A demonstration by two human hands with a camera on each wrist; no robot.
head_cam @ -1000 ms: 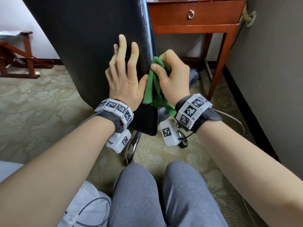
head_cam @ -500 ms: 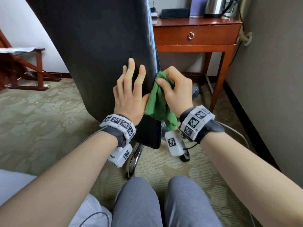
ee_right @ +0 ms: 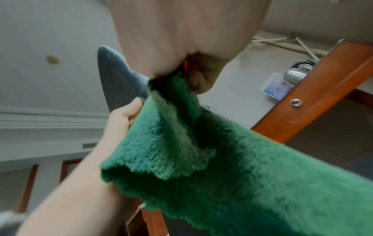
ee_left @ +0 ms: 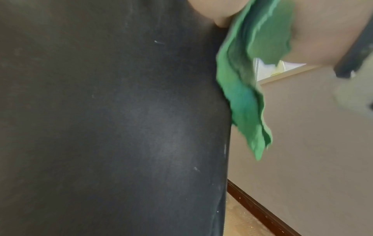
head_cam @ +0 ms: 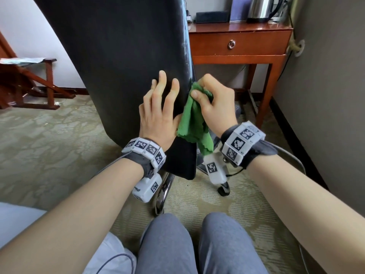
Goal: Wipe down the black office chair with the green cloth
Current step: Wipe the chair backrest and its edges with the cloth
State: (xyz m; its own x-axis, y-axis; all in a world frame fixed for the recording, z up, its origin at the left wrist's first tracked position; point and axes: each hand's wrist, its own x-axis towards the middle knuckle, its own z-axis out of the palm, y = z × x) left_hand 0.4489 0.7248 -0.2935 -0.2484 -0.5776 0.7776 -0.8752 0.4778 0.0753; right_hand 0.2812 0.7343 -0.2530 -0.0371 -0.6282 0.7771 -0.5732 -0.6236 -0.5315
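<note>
Both hands have slid lower in the head view over the last second, while more of the wooden bench and the kettle on it has come into sight above them, so I read most of that as my head tilting up rather than the hands travelling far; their pose against the black office chair looks much as it did. My left hand lies flat on the rear face of the backrest, fingers straight and spread, bracing it and gripping nothing. My right hand is curled round the green cloth, thumb and fingers bunching its upper part against the right edge of the backrest, with the loose tail hanging down beside that edge towards my wrist. The left wrist view shows the cloth touching the side of the black panel, and the panel carries pale specks and a dull smear. The right wrist view shows the cloth pinched in the fist, though motion blur hides exactly how the fingers lie. I judge the step in hand to be wiping the backrest's side edge, where scuffed light marks run higher up the seam. Much of the chair seems left to do: the broad back face looks dusty, and the seat and base are mostly hidden from me, only a chrome leg and a caster showing below.
</note>
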